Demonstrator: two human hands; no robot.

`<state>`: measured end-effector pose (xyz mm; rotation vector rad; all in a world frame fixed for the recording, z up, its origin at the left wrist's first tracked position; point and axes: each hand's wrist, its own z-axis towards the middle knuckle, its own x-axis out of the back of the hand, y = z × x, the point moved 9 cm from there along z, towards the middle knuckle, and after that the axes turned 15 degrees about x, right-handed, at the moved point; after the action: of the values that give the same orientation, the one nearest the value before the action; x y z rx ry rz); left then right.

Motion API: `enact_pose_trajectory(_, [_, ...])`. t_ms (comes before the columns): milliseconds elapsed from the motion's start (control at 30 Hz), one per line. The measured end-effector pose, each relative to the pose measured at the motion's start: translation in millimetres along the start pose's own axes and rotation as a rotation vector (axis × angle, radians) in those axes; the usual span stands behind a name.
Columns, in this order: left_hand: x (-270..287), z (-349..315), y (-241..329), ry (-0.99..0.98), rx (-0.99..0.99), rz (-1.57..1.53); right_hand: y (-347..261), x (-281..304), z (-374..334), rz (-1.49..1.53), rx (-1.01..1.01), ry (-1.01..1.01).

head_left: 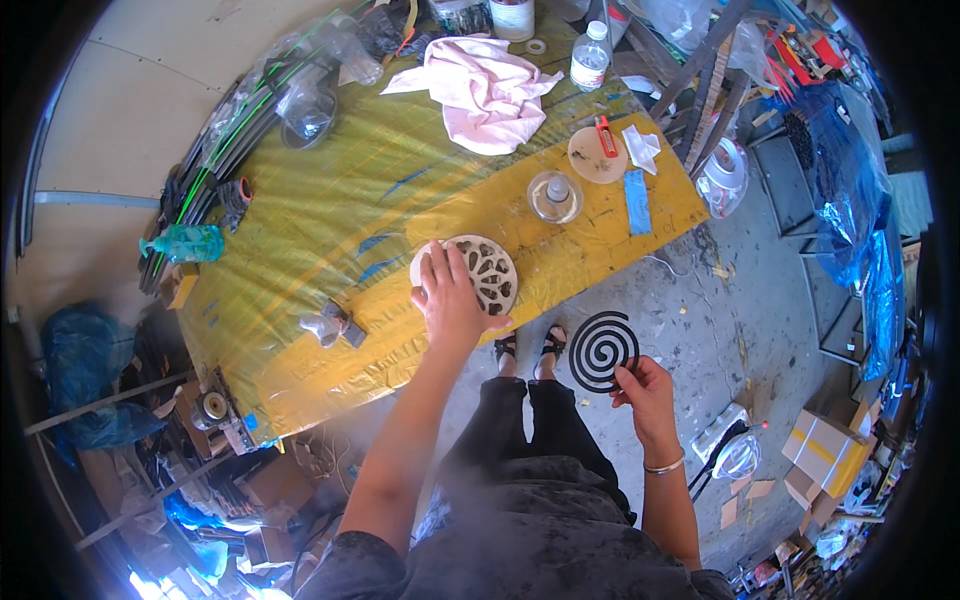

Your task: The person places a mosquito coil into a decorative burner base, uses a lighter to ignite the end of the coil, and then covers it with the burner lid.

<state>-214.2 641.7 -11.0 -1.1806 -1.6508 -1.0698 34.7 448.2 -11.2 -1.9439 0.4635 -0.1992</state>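
Note:
On the yellow-covered table [330, 255], my left hand [448, 300] is spread over a round, cream-coloured pierced lid [492, 270] with dark petal-shaped openings. Its fingers lie across the left side and the thumb meets the lower right edge. My right hand [646, 396], out past the table's front edge, pinches a black mosquito coil [603, 352] at its outer right side. The flat spiral hangs over the floor, apart from the lid. Whatever lies beneath the lid is hidden.
Behind the lid stands a clear glass dish [555, 205]. Farther right are a red lighter [606, 137] on a pale disc [588, 163], a white tissue [641, 150] and a blue strip [637, 203]. A pink cloth [490, 100] and clear bottle [590, 62] sit at the back.

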Motion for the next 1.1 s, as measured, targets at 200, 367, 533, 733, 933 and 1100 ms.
enact_pose_trajectory(200, [-1,-4,-10,0.112,-0.069,-0.111,-4,-4,4,-0.001,0.012,-0.014])
enact_pose_trajectory(367, [4,-6,-19,0.121,-0.117,-0.241,-7,-8,6,0.021,0.024,-0.030])
enact_pose_trajectory(533, [0,2,-78,0.198,0.158,-0.691,-18,-8,7,-0.022,0.036,-0.039])
enact_pose_trajectory(733, [-68,12,-124,-0.212,0.468,-1.207,-18,-65,37,0.520,0.108,-0.199])
enact_pose_trajectory(933, [-75,17,-137,-0.068,0.391,-1.070,8,-142,91,0.749,0.160,-0.316])
enact_pose_trajectory(1100, [-52,11,-127,0.053,0.375,-0.942,17,-163,106,0.805,0.061,-0.253])
